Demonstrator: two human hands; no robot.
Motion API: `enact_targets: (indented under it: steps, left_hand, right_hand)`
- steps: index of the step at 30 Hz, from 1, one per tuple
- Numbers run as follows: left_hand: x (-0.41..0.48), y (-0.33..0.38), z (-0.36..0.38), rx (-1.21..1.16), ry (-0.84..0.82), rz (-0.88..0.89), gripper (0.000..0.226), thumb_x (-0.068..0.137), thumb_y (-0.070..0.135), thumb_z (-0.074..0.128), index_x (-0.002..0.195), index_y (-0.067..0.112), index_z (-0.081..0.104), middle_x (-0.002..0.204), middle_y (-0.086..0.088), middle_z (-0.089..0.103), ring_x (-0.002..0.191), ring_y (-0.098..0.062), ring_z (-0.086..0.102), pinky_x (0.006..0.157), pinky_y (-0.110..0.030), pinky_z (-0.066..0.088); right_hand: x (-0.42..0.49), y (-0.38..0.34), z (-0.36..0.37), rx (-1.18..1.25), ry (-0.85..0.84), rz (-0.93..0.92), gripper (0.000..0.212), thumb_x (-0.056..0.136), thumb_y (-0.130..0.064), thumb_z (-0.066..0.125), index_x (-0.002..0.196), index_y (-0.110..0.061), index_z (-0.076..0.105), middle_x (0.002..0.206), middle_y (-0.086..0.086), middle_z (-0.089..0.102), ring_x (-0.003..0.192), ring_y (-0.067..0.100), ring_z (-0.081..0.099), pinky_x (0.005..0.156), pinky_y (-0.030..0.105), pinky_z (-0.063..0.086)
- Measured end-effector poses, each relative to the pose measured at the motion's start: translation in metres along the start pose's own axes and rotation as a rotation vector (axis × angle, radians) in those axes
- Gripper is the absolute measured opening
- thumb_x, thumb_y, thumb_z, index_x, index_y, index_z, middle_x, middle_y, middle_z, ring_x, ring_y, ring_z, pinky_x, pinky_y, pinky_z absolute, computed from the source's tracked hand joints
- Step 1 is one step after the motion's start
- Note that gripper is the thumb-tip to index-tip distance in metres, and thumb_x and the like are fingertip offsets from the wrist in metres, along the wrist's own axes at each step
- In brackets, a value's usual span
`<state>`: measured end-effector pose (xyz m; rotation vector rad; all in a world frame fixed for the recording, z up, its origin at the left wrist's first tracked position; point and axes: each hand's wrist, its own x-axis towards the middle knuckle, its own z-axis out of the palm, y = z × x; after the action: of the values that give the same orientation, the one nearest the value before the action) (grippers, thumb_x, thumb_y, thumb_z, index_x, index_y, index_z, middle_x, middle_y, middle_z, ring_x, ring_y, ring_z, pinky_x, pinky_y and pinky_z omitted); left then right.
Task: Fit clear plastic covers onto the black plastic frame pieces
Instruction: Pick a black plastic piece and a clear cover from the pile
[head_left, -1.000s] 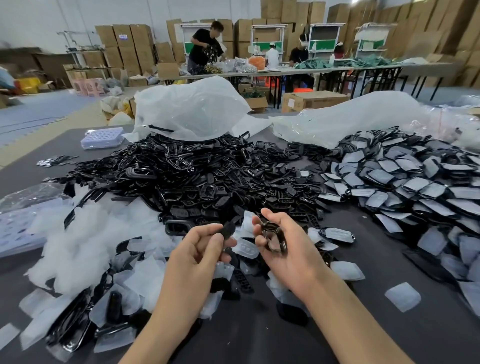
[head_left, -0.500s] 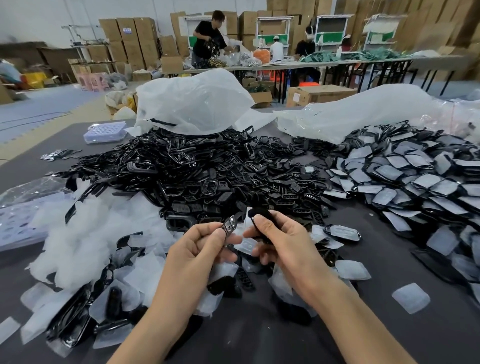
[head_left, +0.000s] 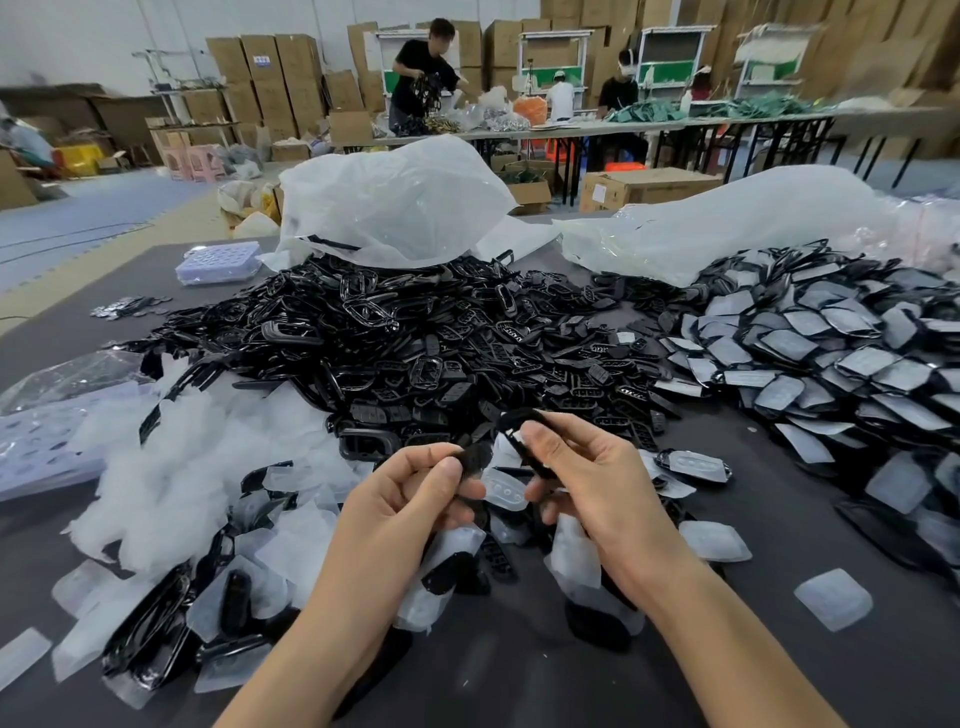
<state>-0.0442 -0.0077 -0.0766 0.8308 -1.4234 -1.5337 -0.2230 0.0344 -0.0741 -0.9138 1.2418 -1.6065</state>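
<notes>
Right hand (head_left: 597, 488) holds a black frame (head_left: 511, 423), thumb and forefinger curled on its near edge, the loop sticking up and left. Left hand (head_left: 405, 509) pinches a small black piece (head_left: 474, 458) between thumb and forefinger, the other fingers curled under. The two parts are close, with a gap between them, held above the table's near middle. A clear cover (head_left: 503, 489) sits just below between the hands; cannot tell whether either hand touches it. Under the hands lies a scatter of clear covers and black bits. Beyond them, a big heap of black frames (head_left: 389, 338) fills the middle of the table (head_left: 519, 675). Right side: a spread of covered frames (head_left: 831, 364), overlapping like scales. Left side: a white fluffy pile (head_left: 171, 467) of thin plastic. One loose cover (head_left: 832, 598) lies alone, near right. Far edge: two crumpled plastic bags (head_left: 395, 208) (head_left: 727, 228), and a clear tray (head_left: 218, 262) far left. Background: workers at a long table (head_left: 649, 127), stacked cardboard boxes (head_left: 270, 73).
</notes>
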Motion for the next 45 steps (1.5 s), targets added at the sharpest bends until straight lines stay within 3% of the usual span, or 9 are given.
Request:
enact_targets:
  steps: [5, 8, 14, 16, 20, 23, 28, 34, 45]
  left_hand:
    - [-0.004, 0.002, 0.003, 0.114, 0.027, 0.093, 0.018, 0.081, 0.042, 0.065, 0.095, 0.035, 0.074, 0.079, -0.001, 0.072, 0.070, -0.009, 0.065, 0.068, -0.013, 0.051]
    - [-0.004, 0.002, 0.005, 0.238, 0.076, 0.143, 0.015, 0.081, 0.045, 0.063, 0.093, 0.042, 0.073, 0.078, -0.005, 0.071, 0.068, -0.010, 0.063, 0.064, -0.016, 0.050]
    - [-0.006, -0.001, 0.006, 0.319, 0.062, 0.179, 0.018, 0.081, 0.050, 0.061, 0.095, 0.043, 0.071, 0.083, -0.006, 0.074, 0.081, -0.031, 0.067, 0.067, -0.028, 0.053]
    - [-0.007, -0.002, 0.008, 0.324, 0.032, 0.186, 0.015, 0.084, 0.046, 0.062, 0.095, 0.042, 0.071, 0.086, -0.005, 0.073, 0.084, -0.033, 0.066, 0.070, -0.031, 0.053]
    - [-0.011, 0.000, 0.012, 0.361, -0.066, 0.258, 0.013, 0.093, 0.025, 0.063, 0.097, 0.036, 0.071, 0.104, 0.014, 0.073, 0.089, -0.010, 0.068, 0.072, -0.022, 0.053]
    - [-0.013, 0.002, 0.014, 0.389, -0.059, 0.265, 0.011, 0.088, 0.038, 0.062, 0.096, 0.038, 0.069, 0.085, 0.014, 0.069, 0.066, 0.001, 0.056, 0.062, -0.011, 0.041]
    - [-0.012, -0.001, 0.013, 0.365, 0.039, 0.273, 0.015, 0.086, 0.041, 0.062, 0.098, 0.041, 0.069, 0.078, 0.006, 0.067, 0.071, -0.020, 0.061, 0.063, -0.019, 0.048]
    - [-0.005, -0.006, 0.009, 0.372, 0.144, 0.291, 0.020, 0.091, 0.021, 0.068, 0.090, 0.040, 0.069, 0.081, 0.015, 0.062, 0.068, 0.002, 0.057, 0.065, -0.010, 0.043]
    - [-0.002, -0.005, 0.006, 0.149, 0.017, 0.171, 0.018, 0.087, 0.029, 0.065, 0.103, 0.035, 0.062, 0.078, -0.001, 0.067, 0.069, -0.018, 0.067, 0.070, -0.024, 0.056]
  right_hand:
    - [0.000, 0.006, -0.001, -0.209, -0.042, -0.054, 0.023, 0.089, -0.029, 0.076, 0.107, -0.044, 0.075, 0.064, -0.003, 0.067, 0.059, 0.008, 0.058, 0.055, 0.018, 0.048]
    - [0.001, 0.007, -0.002, -0.218, -0.040, -0.065, 0.032, 0.089, -0.027, 0.078, 0.108, -0.050, 0.068, 0.079, -0.011, 0.070, 0.070, 0.003, 0.064, 0.068, 0.019, 0.052]
    - [0.000, 0.001, -0.005, -0.012, -0.041, -0.076, 0.017, 0.095, -0.032, 0.066, 0.111, -0.029, 0.072, 0.085, 0.001, 0.074, 0.090, 0.011, 0.070, 0.093, 0.032, 0.050]
    - [0.001, -0.001, -0.006, 0.120, -0.082, -0.038, 0.020, 0.096, -0.032, 0.065, 0.112, -0.023, 0.072, 0.079, 0.004, 0.068, 0.085, 0.014, 0.068, 0.089, 0.033, 0.053]
    - [-0.001, -0.004, -0.005, 0.343, -0.238, 0.095, 0.040, 0.093, -0.036, 0.058, 0.128, -0.016, 0.058, 0.079, 0.004, 0.062, 0.096, 0.030, 0.064, 0.082, 0.040, 0.056]
    - [-0.002, -0.005, -0.004, 0.399, -0.280, 0.119, 0.037, 0.094, -0.029, 0.058, 0.128, -0.013, 0.057, 0.094, 0.009, 0.071, 0.092, 0.027, 0.069, 0.079, 0.040, 0.058]
    - [0.000, 0.001, 0.002, 0.285, -0.251, 0.082, 0.029, 0.101, -0.019, 0.046, 0.119, -0.011, 0.066, 0.102, 0.011, 0.075, 0.084, 0.017, 0.068, 0.072, 0.028, 0.050]
    - [-0.005, 0.010, 0.008, 0.077, -0.295, 0.030, 0.032, 0.101, -0.040, 0.052, 0.112, -0.023, 0.077, 0.098, -0.003, 0.071, 0.079, 0.009, 0.060, 0.073, 0.022, 0.051]
    - [-0.010, 0.008, 0.012, 0.155, -0.409, 0.041, 0.032, 0.098, -0.031, 0.054, 0.120, -0.017, 0.073, 0.105, 0.001, 0.074, 0.084, 0.011, 0.065, 0.079, 0.023, 0.053]
